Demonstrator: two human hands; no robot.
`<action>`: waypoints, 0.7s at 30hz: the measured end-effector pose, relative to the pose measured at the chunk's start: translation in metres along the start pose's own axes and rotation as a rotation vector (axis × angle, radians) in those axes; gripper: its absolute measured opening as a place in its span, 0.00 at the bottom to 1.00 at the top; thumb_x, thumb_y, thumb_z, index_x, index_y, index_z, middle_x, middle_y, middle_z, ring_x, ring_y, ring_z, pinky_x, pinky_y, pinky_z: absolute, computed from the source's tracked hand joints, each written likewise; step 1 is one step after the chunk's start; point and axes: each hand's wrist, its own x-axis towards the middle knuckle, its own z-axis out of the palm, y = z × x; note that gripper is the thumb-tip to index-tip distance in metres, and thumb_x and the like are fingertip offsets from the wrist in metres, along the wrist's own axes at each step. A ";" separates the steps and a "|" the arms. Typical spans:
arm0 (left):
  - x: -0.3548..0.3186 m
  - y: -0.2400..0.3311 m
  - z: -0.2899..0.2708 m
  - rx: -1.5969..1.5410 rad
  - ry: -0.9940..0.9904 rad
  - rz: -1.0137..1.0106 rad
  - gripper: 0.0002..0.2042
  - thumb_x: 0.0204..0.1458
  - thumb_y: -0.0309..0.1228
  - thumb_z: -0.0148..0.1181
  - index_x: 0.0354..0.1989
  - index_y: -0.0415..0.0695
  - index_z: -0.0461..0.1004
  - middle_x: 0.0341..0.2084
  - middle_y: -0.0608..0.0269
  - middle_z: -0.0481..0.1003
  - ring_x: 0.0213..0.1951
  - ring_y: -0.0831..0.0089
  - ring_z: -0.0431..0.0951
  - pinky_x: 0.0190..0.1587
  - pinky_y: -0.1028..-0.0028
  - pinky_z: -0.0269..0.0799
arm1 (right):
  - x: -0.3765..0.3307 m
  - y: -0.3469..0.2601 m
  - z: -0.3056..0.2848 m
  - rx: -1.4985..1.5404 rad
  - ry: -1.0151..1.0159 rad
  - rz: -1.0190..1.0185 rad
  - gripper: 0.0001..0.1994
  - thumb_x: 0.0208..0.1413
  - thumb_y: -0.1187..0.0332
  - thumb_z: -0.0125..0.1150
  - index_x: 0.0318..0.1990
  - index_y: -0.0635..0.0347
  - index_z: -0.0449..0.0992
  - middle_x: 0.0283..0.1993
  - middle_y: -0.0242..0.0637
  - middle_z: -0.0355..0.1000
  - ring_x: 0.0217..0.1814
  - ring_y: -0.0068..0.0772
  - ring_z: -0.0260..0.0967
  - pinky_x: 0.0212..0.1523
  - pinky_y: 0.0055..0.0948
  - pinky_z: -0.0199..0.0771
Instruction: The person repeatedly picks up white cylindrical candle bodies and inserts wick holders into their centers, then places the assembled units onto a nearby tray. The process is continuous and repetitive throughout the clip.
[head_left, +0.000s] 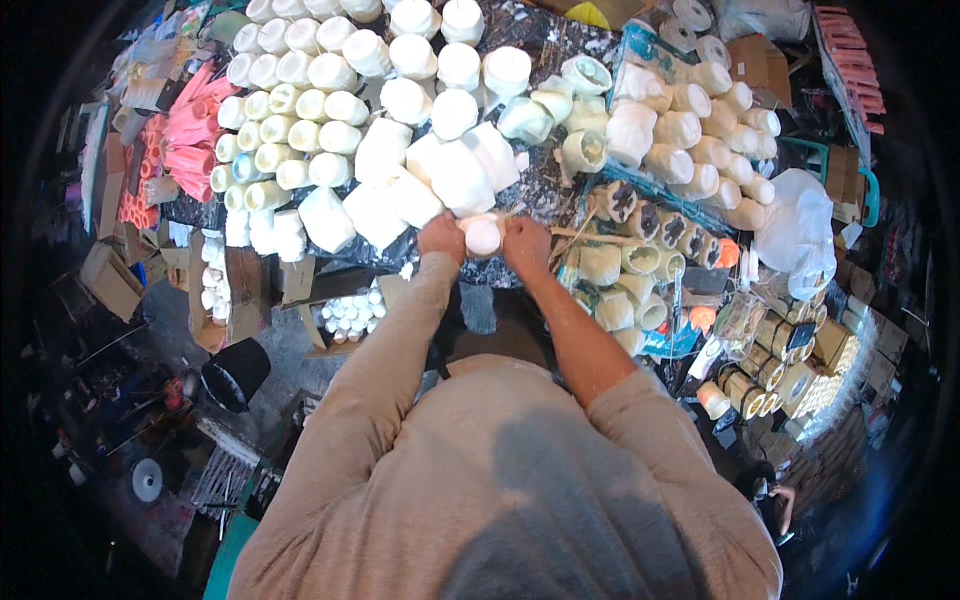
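Left hand (441, 238) and right hand (525, 243), fingers curled, grip a small white round mould (482, 237) between them; larger white moulds (455, 175) lie just beyond the fingertips.

Beige long-sleeved top, soft and loosely creased — filling the lower picture across shoulders and chest. Left sleeve reaching down to the wrist; right sleeve pushed up above the elbow, forearm bare. Bare left hand (441, 238) and right hand (526, 243) — no gloves, rings or watch showing.
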 end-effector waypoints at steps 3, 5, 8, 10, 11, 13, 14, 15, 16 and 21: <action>-0.014 0.009 -0.008 -0.413 0.079 -0.168 0.28 0.69 0.49 0.42 0.39 0.34 0.81 0.39 0.39 0.81 0.44 0.42 0.81 0.49 0.53 0.74 | -0.018 0.015 0.006 0.098 -0.071 0.008 0.15 0.66 0.61 0.58 0.35 0.66 0.78 0.29 0.44 0.76 0.32 0.39 0.73 0.38 0.40 0.73; -0.019 0.013 -0.018 -0.704 -0.038 -0.285 0.34 0.67 0.57 0.42 0.39 0.33 0.81 0.37 0.38 0.81 0.41 0.44 0.80 0.47 0.54 0.73 | -0.024 0.018 0.007 0.305 -0.128 0.021 0.15 0.69 0.63 0.56 0.35 0.67 0.77 0.29 0.36 0.74 0.32 0.28 0.68 0.37 0.34 0.71; -0.034 0.010 -0.038 -0.844 -0.110 -0.101 0.40 0.65 0.64 0.42 0.38 0.31 0.81 0.34 0.38 0.81 0.36 0.48 0.79 0.43 0.56 0.72 | -0.040 0.012 -0.010 0.547 -0.205 0.045 0.15 0.72 0.65 0.52 0.37 0.67 0.77 0.32 0.30 0.73 0.35 0.20 0.63 0.38 0.29 0.69; -0.050 0.010 -0.048 -0.803 -0.135 -0.013 0.41 0.64 0.65 0.42 0.35 0.30 0.81 0.31 0.40 0.80 0.34 0.52 0.79 0.41 0.56 0.72 | -0.050 0.007 -0.039 0.496 -0.221 -0.029 0.14 0.72 0.65 0.51 0.39 0.67 0.77 0.35 0.30 0.74 0.36 0.20 0.64 0.40 0.28 0.69; -0.058 0.011 -0.053 -0.752 -0.161 -0.053 0.41 0.64 0.65 0.43 0.34 0.30 0.81 0.29 0.41 0.80 0.33 0.53 0.79 0.40 0.57 0.72 | -0.056 0.001 -0.049 0.444 -0.176 -0.083 0.13 0.72 0.64 0.52 0.41 0.65 0.78 0.34 0.30 0.74 0.37 0.22 0.67 0.40 0.30 0.70; -0.072 0.018 -0.063 -0.722 -0.188 -0.084 0.42 0.64 0.66 0.42 0.29 0.30 0.80 0.26 0.47 0.80 0.33 0.54 0.79 0.39 0.56 0.72 | -0.063 -0.014 -0.063 0.305 -0.111 -0.078 0.13 0.72 0.64 0.53 0.42 0.65 0.79 0.35 0.32 0.75 0.38 0.25 0.70 0.40 0.31 0.72; -0.077 0.025 -0.066 -0.802 -0.163 -0.144 0.41 0.64 0.65 0.43 0.30 0.30 0.80 0.26 0.48 0.80 0.32 0.55 0.80 0.38 0.57 0.72 | -0.064 -0.019 -0.069 0.246 -0.054 -0.128 0.13 0.72 0.65 0.53 0.43 0.66 0.79 0.36 0.33 0.76 0.38 0.26 0.71 0.40 0.32 0.73; -0.080 0.031 -0.070 -0.878 -0.144 -0.205 0.40 0.64 0.65 0.44 0.30 0.31 0.80 0.26 0.48 0.80 0.32 0.56 0.80 0.37 0.57 0.73 | -0.066 -0.024 -0.071 0.503 -0.109 0.040 0.13 0.72 0.65 0.53 0.43 0.67 0.79 0.37 0.35 0.77 0.38 0.28 0.72 0.40 0.33 0.74; -0.082 0.041 -0.071 -0.957 -0.122 -0.264 0.40 0.65 0.64 0.44 0.31 0.31 0.80 0.26 0.49 0.80 0.32 0.57 0.80 0.37 0.57 0.73 | -0.065 -0.030 -0.071 0.765 -0.147 0.171 0.14 0.72 0.65 0.54 0.43 0.68 0.79 0.38 0.37 0.77 0.39 0.29 0.73 0.40 0.34 0.75; -0.084 0.065 -0.090 -1.731 -0.216 -0.097 0.25 0.61 0.43 0.67 0.49 0.29 0.74 0.40 0.50 0.81 0.42 0.59 0.83 0.45 0.58 0.80 | -0.050 -0.052 -0.073 1.284 -0.138 0.231 0.11 0.69 0.68 0.56 0.45 0.70 0.77 0.41 0.42 0.78 0.40 0.36 0.77 0.42 0.38 0.80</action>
